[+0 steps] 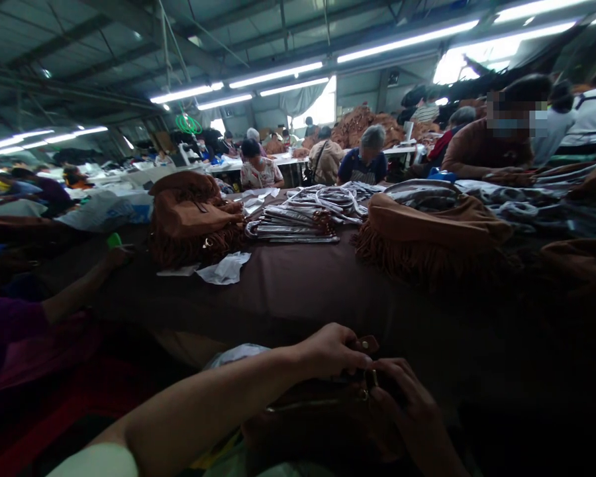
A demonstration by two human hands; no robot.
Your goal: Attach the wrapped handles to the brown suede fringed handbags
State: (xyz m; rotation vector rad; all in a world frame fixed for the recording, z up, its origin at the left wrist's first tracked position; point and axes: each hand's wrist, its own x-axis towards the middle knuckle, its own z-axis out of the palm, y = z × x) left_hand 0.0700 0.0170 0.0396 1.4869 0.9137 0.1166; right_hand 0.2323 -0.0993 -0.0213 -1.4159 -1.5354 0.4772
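In the lower middle of the head view, a dark brown bag (322,424) lies in front of me, its lower part lost in shadow. My left hand (330,351) pinches a brown leather strap end (370,344) that carries a small round metal stud. Close against it, the fingers of my right hand (407,391) are curled at a metal buckle (375,378) at the bag's top edge. A thin metallic line, perhaps a zip, runs along the bag. Shadow hides much of the right hand's grip.
Fringed brown bags (193,212) are piled at left on the brown-covered table (298,278); another fringed bag (437,225) lies right. Bundled wrapped straps (293,222) and white paper (226,268) lie between. At left a co-worker's hand (119,255) holds something green. Other people sit beyond.
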